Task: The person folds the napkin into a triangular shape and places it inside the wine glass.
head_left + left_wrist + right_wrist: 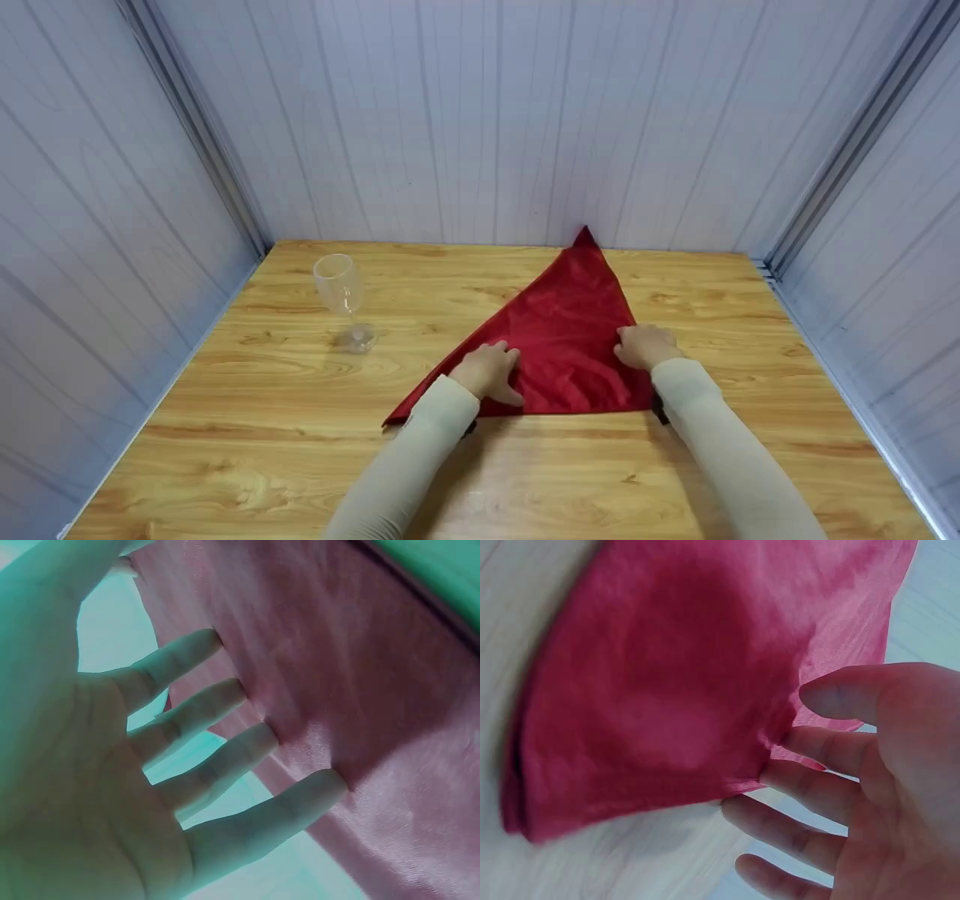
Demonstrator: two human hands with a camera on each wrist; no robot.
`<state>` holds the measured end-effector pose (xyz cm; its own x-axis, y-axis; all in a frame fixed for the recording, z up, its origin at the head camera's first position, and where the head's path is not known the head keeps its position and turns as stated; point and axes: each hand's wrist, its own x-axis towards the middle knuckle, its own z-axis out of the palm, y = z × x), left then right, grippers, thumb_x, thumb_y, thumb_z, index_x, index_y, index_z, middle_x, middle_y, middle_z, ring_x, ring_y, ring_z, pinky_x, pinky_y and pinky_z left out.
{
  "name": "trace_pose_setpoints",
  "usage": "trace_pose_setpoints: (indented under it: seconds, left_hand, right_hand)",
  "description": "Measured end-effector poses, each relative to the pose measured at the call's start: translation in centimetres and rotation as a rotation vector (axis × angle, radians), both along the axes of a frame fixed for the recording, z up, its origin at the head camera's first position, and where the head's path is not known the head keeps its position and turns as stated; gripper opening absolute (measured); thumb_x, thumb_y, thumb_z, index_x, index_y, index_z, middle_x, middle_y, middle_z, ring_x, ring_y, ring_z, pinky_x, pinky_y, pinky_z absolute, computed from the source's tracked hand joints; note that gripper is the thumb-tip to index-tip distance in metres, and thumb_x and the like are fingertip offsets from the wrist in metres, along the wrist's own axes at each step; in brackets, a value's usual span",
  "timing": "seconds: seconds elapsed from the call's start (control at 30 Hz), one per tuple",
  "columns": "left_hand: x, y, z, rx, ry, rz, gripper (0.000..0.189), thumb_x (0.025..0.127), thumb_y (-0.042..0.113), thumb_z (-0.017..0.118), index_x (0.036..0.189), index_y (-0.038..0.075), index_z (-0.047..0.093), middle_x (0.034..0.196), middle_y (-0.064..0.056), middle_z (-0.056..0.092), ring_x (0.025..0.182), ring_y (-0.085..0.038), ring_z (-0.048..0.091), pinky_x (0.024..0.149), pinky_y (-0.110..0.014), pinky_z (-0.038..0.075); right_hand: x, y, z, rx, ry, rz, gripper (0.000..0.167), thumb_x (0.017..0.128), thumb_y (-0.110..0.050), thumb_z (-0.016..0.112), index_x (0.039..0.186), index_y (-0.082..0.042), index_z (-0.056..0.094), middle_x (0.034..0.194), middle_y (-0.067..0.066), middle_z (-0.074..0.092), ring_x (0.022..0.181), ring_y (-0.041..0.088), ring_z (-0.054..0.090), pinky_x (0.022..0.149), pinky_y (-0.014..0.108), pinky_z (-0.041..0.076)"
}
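A red cloth (562, 322), folded into a rough triangle, lies on the wooden table with one corner reaching the back wall. My left hand (487, 371) rests over its left part, fingers spread. In the left wrist view the fingertips (330, 780) press lightly on the fabric and the palm is bare. At the right edge of the cloth is my right hand (646, 346). Its fingers (810, 787) are loosely extended and touch the cloth's border in the right wrist view, where the fabric creases near the thumb.
A clear stemmed glass (341, 289) stands upright on the table (247, 420), to the left of the cloth. Pale panelled walls (465, 120) enclose the table at the back and on both sides.
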<state>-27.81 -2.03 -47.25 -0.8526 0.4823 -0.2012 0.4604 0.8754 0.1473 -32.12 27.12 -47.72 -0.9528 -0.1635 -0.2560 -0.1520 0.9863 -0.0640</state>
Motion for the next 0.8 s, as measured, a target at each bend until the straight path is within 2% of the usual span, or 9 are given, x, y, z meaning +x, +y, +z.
trace_pose_setpoints:
  seconds: [0.27,0.5,0.63,0.8]
  left_hand:
    - [-0.7,-0.1,-0.1,-0.006,-0.016,0.032,0.047,0.083,0.043,0.079,0.111,0.012,0.057,0.114,-0.006,0.053,0.111,-0.029,0.056,0.09,-0.044,0.05]
    - [-1.2,-0.2,-0.2,0.01,-0.037,0.037,0.046,0.084,0.042,0.078,0.114,0.013,0.058,0.112,-0.003,0.053,0.108,-0.026,0.056,0.09,-0.043,0.05]
    - [-1.3,-0.3,-0.4,0.031,-0.042,0.048,0.047,0.082,0.041,0.079,0.115,0.013,0.058,0.113,-0.003,0.053,0.108,-0.025,0.056,0.089,-0.042,0.051]
    - [-1.3,-0.6,-0.6,0.055,-0.029,0.058,0.047,0.082,0.039,0.079,0.115,0.013,0.059,0.114,-0.002,0.054,0.108,-0.022,0.057,0.089,-0.045,0.051]
  right_hand:
    - [-0.2,-0.1,0.4,0.017,0.011,-0.015,0.029,0.1,-0.016,0.049,0.112,-0.002,0.071,0.114,0.025,0.067,0.102,0.043,0.063,0.079,0.057,0.052]
    - [-0.2,-0.1,0.9,0.003,0.006,-0.055,0.026,0.099,-0.016,0.05,0.086,-0.004,0.069,0.094,0.02,0.069,0.083,0.032,0.062,0.075,0.055,0.051]
    - [-0.2,-0.2,1.1,-0.002,-0.016,-0.07,0.025,0.099,-0.015,0.051,0.082,-0.005,0.066,0.086,0.017,0.066,0.076,0.028,0.058,0.075,0.054,0.051]
    - [-0.1,-0.4,1.3,0.006,-0.023,-0.073,0.022,0.098,-0.016,0.052,0.091,-0.002,0.068,0.09,0.018,0.065,0.078,0.028,0.058,0.074,0.054,0.052]
